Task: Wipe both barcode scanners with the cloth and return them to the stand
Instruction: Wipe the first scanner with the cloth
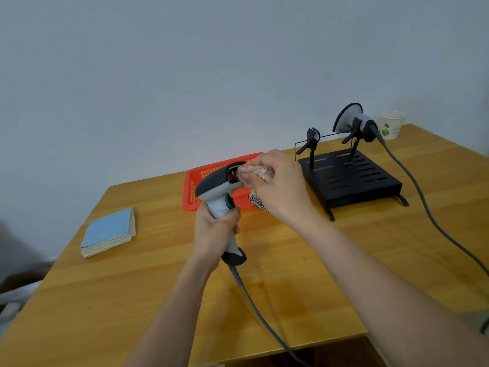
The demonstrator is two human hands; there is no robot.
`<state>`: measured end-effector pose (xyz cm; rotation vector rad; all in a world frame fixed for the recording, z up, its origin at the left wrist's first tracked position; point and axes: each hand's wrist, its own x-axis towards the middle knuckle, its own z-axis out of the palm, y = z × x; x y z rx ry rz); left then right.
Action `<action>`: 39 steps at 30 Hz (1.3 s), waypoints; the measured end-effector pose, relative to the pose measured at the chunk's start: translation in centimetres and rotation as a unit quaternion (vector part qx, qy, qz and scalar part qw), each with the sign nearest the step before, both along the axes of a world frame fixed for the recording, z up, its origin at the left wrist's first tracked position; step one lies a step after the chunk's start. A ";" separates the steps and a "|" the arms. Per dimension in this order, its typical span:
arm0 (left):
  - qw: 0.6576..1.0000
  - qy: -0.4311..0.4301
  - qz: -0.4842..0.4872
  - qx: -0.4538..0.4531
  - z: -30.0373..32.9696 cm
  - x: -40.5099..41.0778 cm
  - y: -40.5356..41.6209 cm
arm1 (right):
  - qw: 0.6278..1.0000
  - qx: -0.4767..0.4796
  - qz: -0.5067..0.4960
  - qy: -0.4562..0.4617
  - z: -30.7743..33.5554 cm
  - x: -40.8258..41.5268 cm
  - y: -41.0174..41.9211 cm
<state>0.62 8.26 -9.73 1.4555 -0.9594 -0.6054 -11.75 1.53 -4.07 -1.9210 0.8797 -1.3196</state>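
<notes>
Low in the frame the left hand (217,229) grips the scanner (219,192) upright at centre, nose aimed right into the cloth (255,170) bunched in the right hand (277,186), the nearer hand to the stand (349,178) at right.

The table (304,247) is varnished wood with a soft sheen. On it, the stand (352,178) looks like matt black slotted metal. Left of the stand, the basket (190,189) is glossy orange plastic mesh, and before it the held scanner (219,197) is smooth grey plastic against a nubbly cloth (258,170). Behind the stand sits a paper cup (393,125).
</notes>
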 end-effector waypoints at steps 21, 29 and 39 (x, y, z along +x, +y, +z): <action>0.999 0.028 -0.019 -0.005 0.5 0.2 0.0 | 1.000 -0.002 -0.004 -0.021 0.9 -1.1 -0.6; 1.000 -0.008 -0.012 -0.005 0.7 -0.2 -0.3 | 0.998 -0.051 0.026 0.031 0.4 -0.7 -0.4; 1.000 -0.013 0.009 -0.014 0.9 0.0 -0.3 | 0.998 -0.036 0.009 0.043 0.4 -0.8 -0.6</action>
